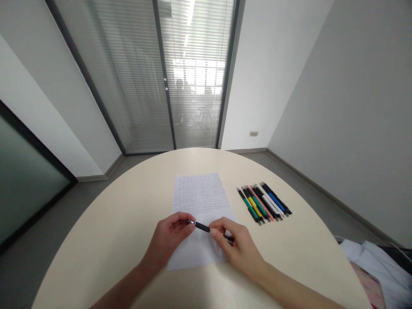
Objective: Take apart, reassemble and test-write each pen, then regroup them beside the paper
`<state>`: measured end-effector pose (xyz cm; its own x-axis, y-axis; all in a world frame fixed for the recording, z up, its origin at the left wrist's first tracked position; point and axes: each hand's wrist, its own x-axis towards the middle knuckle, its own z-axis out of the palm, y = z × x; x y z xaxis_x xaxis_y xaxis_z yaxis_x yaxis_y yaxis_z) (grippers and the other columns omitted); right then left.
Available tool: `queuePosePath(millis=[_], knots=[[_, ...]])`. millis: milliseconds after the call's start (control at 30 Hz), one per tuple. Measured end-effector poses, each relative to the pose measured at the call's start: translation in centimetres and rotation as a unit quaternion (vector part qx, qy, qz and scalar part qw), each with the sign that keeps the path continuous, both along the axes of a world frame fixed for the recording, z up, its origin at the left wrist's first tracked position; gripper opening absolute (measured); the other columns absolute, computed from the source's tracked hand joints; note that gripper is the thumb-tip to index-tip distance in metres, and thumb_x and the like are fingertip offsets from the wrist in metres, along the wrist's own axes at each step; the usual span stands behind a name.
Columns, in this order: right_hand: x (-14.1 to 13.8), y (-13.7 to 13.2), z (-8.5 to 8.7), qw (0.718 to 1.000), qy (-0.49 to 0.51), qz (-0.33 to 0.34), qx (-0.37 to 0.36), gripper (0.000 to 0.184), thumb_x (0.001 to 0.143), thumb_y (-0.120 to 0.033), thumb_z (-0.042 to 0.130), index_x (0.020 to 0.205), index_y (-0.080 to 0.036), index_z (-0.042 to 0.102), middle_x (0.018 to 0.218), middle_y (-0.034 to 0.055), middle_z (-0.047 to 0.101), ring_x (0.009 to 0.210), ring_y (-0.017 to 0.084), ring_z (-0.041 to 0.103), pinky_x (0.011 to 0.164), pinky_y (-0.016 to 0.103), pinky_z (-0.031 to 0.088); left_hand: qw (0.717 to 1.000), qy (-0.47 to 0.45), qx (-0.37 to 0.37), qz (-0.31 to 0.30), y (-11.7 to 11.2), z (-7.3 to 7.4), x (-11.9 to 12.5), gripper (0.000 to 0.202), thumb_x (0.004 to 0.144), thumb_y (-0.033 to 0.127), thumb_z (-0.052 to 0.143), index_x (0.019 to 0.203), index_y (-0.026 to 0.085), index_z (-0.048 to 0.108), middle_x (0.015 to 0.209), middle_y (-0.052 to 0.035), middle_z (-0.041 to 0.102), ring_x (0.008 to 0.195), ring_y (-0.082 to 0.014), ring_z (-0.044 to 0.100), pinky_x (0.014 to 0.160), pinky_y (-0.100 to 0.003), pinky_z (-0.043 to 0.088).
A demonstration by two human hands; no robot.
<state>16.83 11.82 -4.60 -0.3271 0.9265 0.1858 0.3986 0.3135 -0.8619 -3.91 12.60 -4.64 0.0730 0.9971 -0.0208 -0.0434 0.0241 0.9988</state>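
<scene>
Pretty bright shot, daylight's blowing out the blinds [196, 77] straight ahead, but the rest of the room stays soft and even. Only a faint shadow by the right hand [241, 249]. Wide lens bends things hard: walls [322, 107] lean at the edges, table [80, 266] looks warped. Slightly soft overall.

handwritten sheet [197, 195] — words too small | black pen [202, 227] — partly behind right fingers [219, 228]
</scene>
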Motion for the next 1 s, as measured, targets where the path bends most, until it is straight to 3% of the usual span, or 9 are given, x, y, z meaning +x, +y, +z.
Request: queuePosePath(millis=[67,133,300,433,500,667,767,833,1000], knots=[[0.01,0.0,0.12,1.0,0.006,-0.011,-0.007,0.018,0.083,-0.035,0.066,0.088,-0.019,0.059,0.076,0.0002,0.057,0.068,0.015,0.054,0.056,0.023,0.041,1.0,-0.004,0.001,-0.003,-0.01,0.01,0.01,0.019,0.068,0.029,0.077,0.081,0.017,0.071,0.076,-0.0027,0.071,0.074,-0.016,0.065,0.068,-0.023,0.051],[0.1,0.08,0.21,1.0,0.005,-0.017,-0.003,0.017,0.083,-0.034,0.066,0.084,-0.019,0.058,0.074,-0.0002,0.056,0.067,0.014,0.052,0.057,0.023,0.04,1.0,-0.005,0.004,-0.007,0.01,0.01,0.08,0.017,0.068,0.028,0.077,0.081,0.017,0.071,0.076,-0.0022,0.071,0.073,-0.0154,0.065,0.068,-0.022,0.051],[0.24,0.36,0.15,0.999,-0.031,0.006,-0.008,0.041,0.097,-0.04,0.04,0.067,-0.019,0.058,0.06,-0.0011,0.055,0.056,0.012,0.049,0.056,0.024,0.035,1.0,-0.004,0.016,-0.018,0.03,-0.01,0.27,0.014,0.068,0.025,0.077,0.079,0.017,0.071,0.074,-0.0008,0.069,0.071,-0.0139,0.063,0.068,-0.021,0.05],[0.15,0.36,-0.11,1.0,-0.029,-0.003,0.003,0.021,0.084,-0.039,0.063,0.083,-0.019,0.059,0.069,-0.0015,0.056,0.06,0.012,0.049,0.054,0.023,0.036,1.0,-0.012,0.01,-0.02,-0.03,-0.15,0.23,0.016,0.068,0.026,0.078,0.079,0.017,0.071,0.073,-0.0008,0.068,0.069,-0.0133,0.062,0.066,-0.021,0.049],[0.18,0.33,-0.13,0.999,-0.031,-0.005,0.008,0.02,0.081,-0.038,0.067,0.085,-0.019,0.06,0.072,-0.0008,0.059,0.062,0.013,0.051,0.056,0.022,0.036,1.0,-0.016,0.009,-0.02,-0.07,-0.16,0.21,0.017,0.067,0.026,0.078,0.079,0.017,0.071,0.073,-0.0009,0.068,0.069,-0.0133,0.061,0.066,-0.021,0.049],[0.23,0.37,0.04,0.997,-0.035,0.049,-0.038,0.041,0.097,-0.044,0.041,0.076,-0.018,0.065,0.06,-0.0011,0.057,0.055,0.012,0.048,0.054,0.024,0.034,1.0,-0.02,0.006,-0.023,-0.12,0.04,0.27,0.018,0.068,0.028,0.078,0.078,0.017,0.071,0.072,-0.0013,0.068,0.069,-0.0138,0.061,0.066,-0.022,0.049],[0.15,0.44,0.11,0.999,-0.01,0.024,-0.038,0.026,0.086,-0.044,0.06,0.084,-0.018,0.061,0.067,-0.0025,0.055,0.057,0.011,0.047,0.053,0.023,0.034,1.0,-0.018,-0.003,-0.022,-0.05,0.07,0.27,0.02,0.067,0.03,0.079,0.079,0.016,0.071,0.073,-0.0022,0.069,0.069,-0.0147,0.062,0.066,-0.023,0.049],[0.15,0.48,0.2,1.0,-0.001,0.003,-0.029,0.026,0.081,-0.042,0.067,0.083,-0.018,0.059,0.07,-0.0023,0.055,0.061,0.012,0.048,0.054,0.022,0.035,1.0,-0.013,-0.006,-0.016,0.0,0.07,0.24,0.021,0.066,0.031,0.079,0.079,0.016,0.072,0.073,-0.0028,0.069,0.069,-0.0154,0.062,0.066,-0.023,0.049],[0.28,0.57,0.49,0.996,-0.01,0.043,-0.077,0.047,0.097,-0.048,0.037,0.069,-0.017,0.061,0.057,-0.0012,0.054,0.053,0.011,0.045,0.053,0.024,0.033,1.0,-0.01,-0.013,-0.013,0.05,0.07,0.2,0.022,0.065,0.032,0.08,0.078,0.016,0.072,0.074,-0.0035,0.07,0.071,-0.0168,0.063,0.067,-0.026,0.05]])
